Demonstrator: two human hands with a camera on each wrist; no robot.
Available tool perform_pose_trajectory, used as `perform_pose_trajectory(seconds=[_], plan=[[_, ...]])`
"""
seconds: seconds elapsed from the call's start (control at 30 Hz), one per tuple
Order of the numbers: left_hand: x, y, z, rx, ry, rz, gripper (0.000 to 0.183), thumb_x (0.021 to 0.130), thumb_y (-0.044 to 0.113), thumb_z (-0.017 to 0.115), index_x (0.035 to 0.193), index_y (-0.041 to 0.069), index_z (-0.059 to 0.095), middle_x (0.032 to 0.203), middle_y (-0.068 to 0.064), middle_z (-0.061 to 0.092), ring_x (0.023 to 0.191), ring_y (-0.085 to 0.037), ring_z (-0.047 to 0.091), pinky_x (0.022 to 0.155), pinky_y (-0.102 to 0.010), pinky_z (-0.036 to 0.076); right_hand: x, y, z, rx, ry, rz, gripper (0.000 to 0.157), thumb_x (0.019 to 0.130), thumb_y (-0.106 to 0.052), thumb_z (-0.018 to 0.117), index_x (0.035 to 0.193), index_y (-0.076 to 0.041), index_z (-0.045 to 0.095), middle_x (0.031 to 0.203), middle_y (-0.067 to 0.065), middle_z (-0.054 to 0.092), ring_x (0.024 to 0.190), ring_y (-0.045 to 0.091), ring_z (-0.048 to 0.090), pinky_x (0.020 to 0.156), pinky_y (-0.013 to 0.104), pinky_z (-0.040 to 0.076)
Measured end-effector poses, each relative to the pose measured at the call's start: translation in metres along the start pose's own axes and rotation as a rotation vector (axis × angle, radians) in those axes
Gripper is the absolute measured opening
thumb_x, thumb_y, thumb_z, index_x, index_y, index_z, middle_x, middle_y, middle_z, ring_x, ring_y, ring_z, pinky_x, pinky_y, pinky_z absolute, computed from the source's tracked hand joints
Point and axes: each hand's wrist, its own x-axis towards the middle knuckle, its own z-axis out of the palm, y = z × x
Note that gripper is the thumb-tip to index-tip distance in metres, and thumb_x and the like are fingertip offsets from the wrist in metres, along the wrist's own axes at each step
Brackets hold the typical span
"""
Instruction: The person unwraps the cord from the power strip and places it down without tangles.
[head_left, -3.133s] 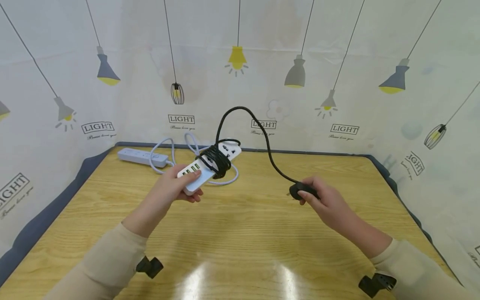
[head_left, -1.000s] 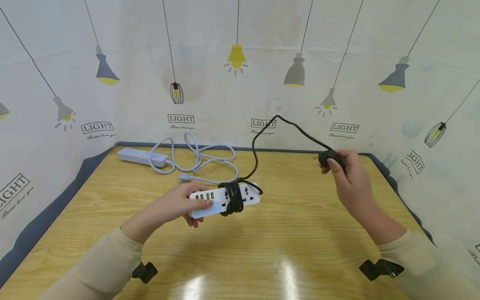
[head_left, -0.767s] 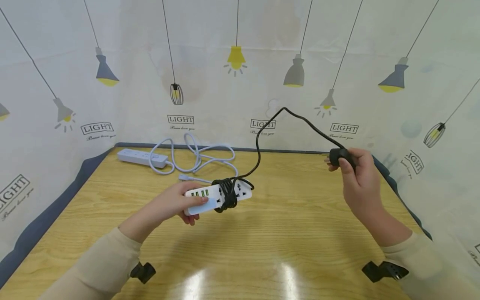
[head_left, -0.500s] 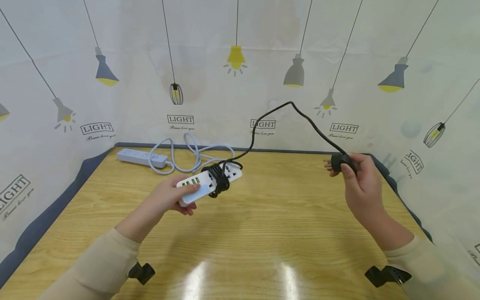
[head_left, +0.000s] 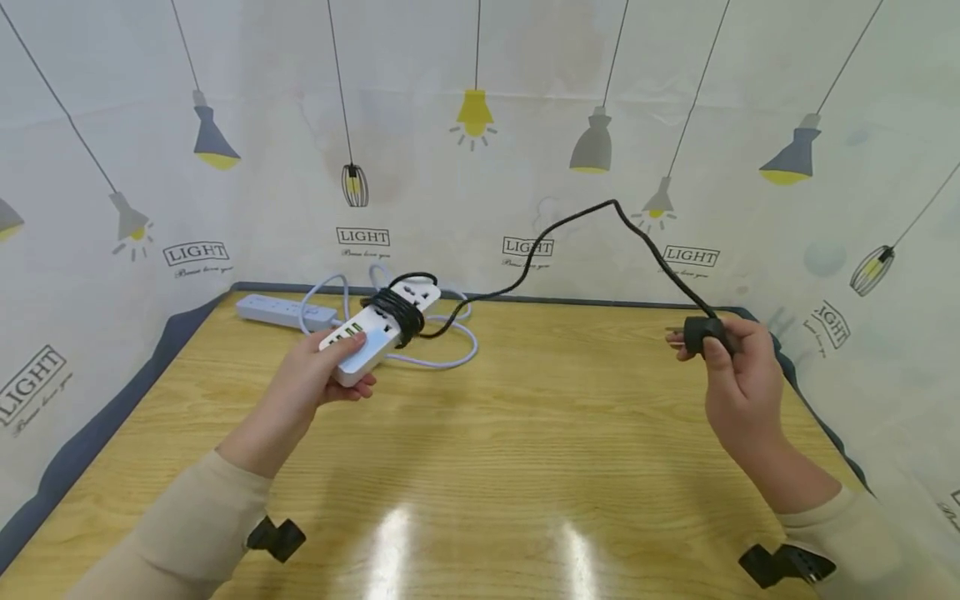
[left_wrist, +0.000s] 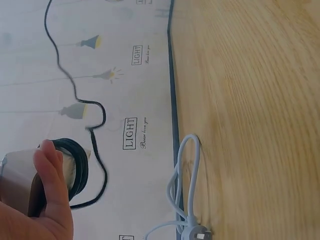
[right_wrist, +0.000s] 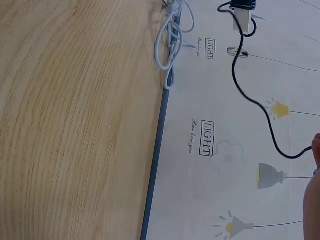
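My left hand (head_left: pixel 306 379) grips the near end of a white power strip (head_left: pixel 372 338), thumb on top beside its green USB ports, and holds it above the table with the far end tilted up. Several turns of black cord (head_left: pixel 397 313) are wrapped round the strip's middle. From that coil a loose length of cord (head_left: pixel 667 265) rises in a kinked arch to a black plug (head_left: pixel 702 334), which my right hand (head_left: pixel 744 387) pinches at the right, prongs pointing left. In the left wrist view, fingers curl under the strip; the right wrist view shows only an edge of the right hand.
A second, pale blue-grey power strip (head_left: pixel 285 312) lies at the back left of the wooden table (head_left: pixel 525 442). Its pale cable (head_left: pixel 442 365) loops behind the held strip, and its plug (left_wrist: pixel 196 233) shows in the left wrist view. A printed cloth (head_left: pixel 480 183) walls the back and sides.
My right hand has carried the plug rightward, and the free cord spans farther. The white strip dipped toward the middle, then rose and moved left, its far end tilting up again.
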Motion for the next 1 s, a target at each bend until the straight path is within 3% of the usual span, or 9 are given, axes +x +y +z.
perform_pose_trajectory(seconds=[0.2, 0.37, 0.47, 0.63, 0.83, 1.0], plan=[[-0.004, 0.002, 0.0, -0.035, 0.017, 0.065, 0.048, 0.101, 0.023, 0.052, 0.129, -0.013, 0.038, 0.071, -0.008, 0.067, 0.059, -0.013, 0.066, 0.058, -0.025, 0.056, -0.005, 0.004, -0.002, -0.117, -0.031, 0.078, 0.018, 0.098, 0.01, 0.044, 0.116, 0.012, 0.046, 0.095, 0.002, 0.069, 0.087, 0.009, 0.067, 0.078, 0.018, 0.052], [-0.011, 0.008, 0.007, -0.045, -0.04, 0.119, 0.043, 0.101, 0.019, 0.053, 0.127, -0.012, 0.04, 0.071, -0.008, 0.067, 0.059, -0.014, 0.066, 0.057, -0.027, 0.057, -0.008, 0.004, 0.001, -0.282, -0.074, 0.171, 0.017, 0.098, 0.007, 0.048, 0.114, 0.012, 0.046, 0.096, -0.013, 0.067, 0.08, 0.003, 0.064, 0.078, 0.013, 0.05], [-0.015, 0.009, 0.011, -0.034, -0.086, 0.157, 0.04, 0.101, 0.018, 0.053, 0.126, -0.012, 0.041, 0.071, -0.009, 0.067, 0.06, -0.015, 0.067, 0.057, -0.028, 0.056, -0.007, 0.002, 0.003, -0.366, -0.117, 0.249, 0.019, 0.1, 0.0, 0.051, 0.116, 0.009, 0.047, 0.094, -0.007, 0.067, 0.079, 0.001, 0.063, 0.078, 0.01, 0.048], [-0.019, 0.009, 0.013, 0.004, -0.19, 0.207, 0.036, 0.101, 0.015, 0.051, 0.124, -0.012, 0.044, 0.074, -0.012, 0.068, 0.06, -0.019, 0.067, 0.056, -0.03, 0.055, -0.006, 0.002, 0.004, -0.483, -0.203, 0.323, 0.025, 0.102, -0.014, 0.052, 0.119, 0.004, 0.048, 0.093, 0.011, 0.07, 0.081, -0.003, 0.06, 0.069, 0.011, 0.043], [-0.021, 0.007, 0.014, 0.082, -0.366, 0.227, 0.037, 0.099, 0.012, 0.053, 0.127, -0.012, 0.045, 0.075, -0.017, 0.067, 0.06, -0.023, 0.066, 0.055, -0.036, 0.056, -0.002, 0.005, 0.006, -0.55, -0.241, 0.374, 0.032, 0.104, -0.025, 0.05, 0.122, 0.0, 0.047, 0.093, 0.009, 0.069, 0.075, 0.005, 0.055, 0.057, 0.024, 0.037], [-0.022, 0.004, 0.014, 0.142, -0.475, 0.238, 0.033, 0.098, 0.011, 0.056, 0.123, -0.009, 0.05, 0.077, -0.02, 0.066, 0.06, -0.025, 0.066, 0.054, -0.039, 0.056, 0.002, 0.008, 0.007, -0.57, -0.245, 0.412, 0.039, 0.104, -0.031, 0.048, 0.125, 0.002, 0.046, 0.093, 0.011, 0.069, 0.083, 0.02, 0.058, 0.06, 0.025, 0.037]])
